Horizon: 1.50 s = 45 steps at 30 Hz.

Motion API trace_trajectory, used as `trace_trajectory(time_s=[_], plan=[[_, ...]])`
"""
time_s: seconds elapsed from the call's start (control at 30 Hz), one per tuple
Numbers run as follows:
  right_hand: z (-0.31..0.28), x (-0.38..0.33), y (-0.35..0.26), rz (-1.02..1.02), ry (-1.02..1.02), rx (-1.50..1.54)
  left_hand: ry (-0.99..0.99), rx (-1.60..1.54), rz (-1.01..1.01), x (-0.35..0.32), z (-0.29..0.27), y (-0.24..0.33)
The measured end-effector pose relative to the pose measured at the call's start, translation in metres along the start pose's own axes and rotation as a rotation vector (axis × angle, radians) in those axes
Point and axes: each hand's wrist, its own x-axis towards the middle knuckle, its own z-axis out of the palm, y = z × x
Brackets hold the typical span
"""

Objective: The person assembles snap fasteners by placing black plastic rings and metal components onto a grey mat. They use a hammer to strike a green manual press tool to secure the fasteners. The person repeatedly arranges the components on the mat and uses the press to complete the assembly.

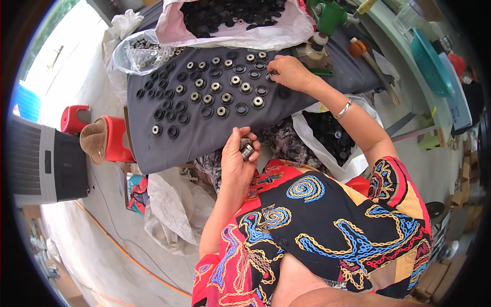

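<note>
My left hand (232, 161) is cupped near the table's front edge, its fingers closed round several small metal bearings (247, 150). At the right end of the rows, my right hand (292, 72) pinches a metal bearing (270, 76), partly hidden by the fingertips, at a black ring. Many black rings (241, 108) lie flat across the dark grey cloth (148, 158) on the table. A number of them have a silvery bearing seated in the middle, like this ringed bearing (222, 111); others, mostly to the left, have open centres.
At the table's back stands a white sack (230, 40) of black parts, with a clear bag (125, 64) of small metal pieces to its left. A green hand press (327, 20) is at the back right. Another white bag (360, 166) holds black parts below my right arm. Red stools (116, 138) stand left.
</note>
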Motion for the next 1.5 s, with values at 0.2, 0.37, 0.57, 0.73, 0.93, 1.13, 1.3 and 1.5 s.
trace_trajectory(time_s=[0.2, 0.37, 0.57, 0.73, 0.93, 1.13, 1.3, 1.5], plan=[[0.003, 0.008, 0.001, -0.014, -0.098, -0.04, 0.003, -0.029, -0.025, -0.001, -0.002, 0.004], [0.003, 0.013, 0.003, 0.009, -0.151, -0.02, 0.016, -0.033, -0.037, -0.001, 0.004, 0.005], [-0.003, -0.017, -0.039, -0.265, 0.278, -0.108, -0.004, 0.025, -0.075, -0.001, 0.01, 0.005], [0.011, -0.069, -0.113, -0.53, -0.043, 0.199, 0.143, 0.103, -0.048, 0.004, 0.012, -0.007], [0.021, -0.092, -0.12, -0.562, -0.026, -0.068, 0.234, 0.293, -0.054, -0.005, 0.031, -0.018], [0.018, -0.093, -0.105, -0.54, 0.05, -0.103, 0.111, 0.317, -0.062, -0.001, 0.026, -0.021], [0.011, -0.074, -0.046, -0.237, 0.377, 0.181, 0.003, 0.238, -0.118, 0.004, 0.01, -0.013], [0.028, -0.072, 0.001, -0.03, 0.314, 0.178, -0.002, 0.206, -0.117, 0.007, 0.001, -0.01]])
